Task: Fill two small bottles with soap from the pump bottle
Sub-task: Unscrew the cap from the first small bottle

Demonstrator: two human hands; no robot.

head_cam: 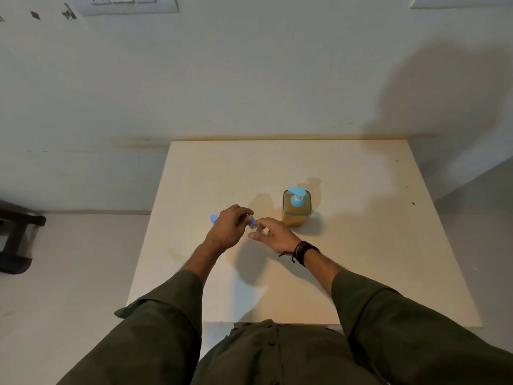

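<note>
Left hand: reaching forward, fingers curling around something small.
Right hand: reaching beside it, fingers pinching.

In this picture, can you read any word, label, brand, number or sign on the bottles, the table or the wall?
None can be read.
Pump bottle: amber soap, blue pump, no label showing.
Small bottle between the two hands: no visible print.
Second small bottle: only its blue cap shows.
Wall sockets: no legible marking.
</note>
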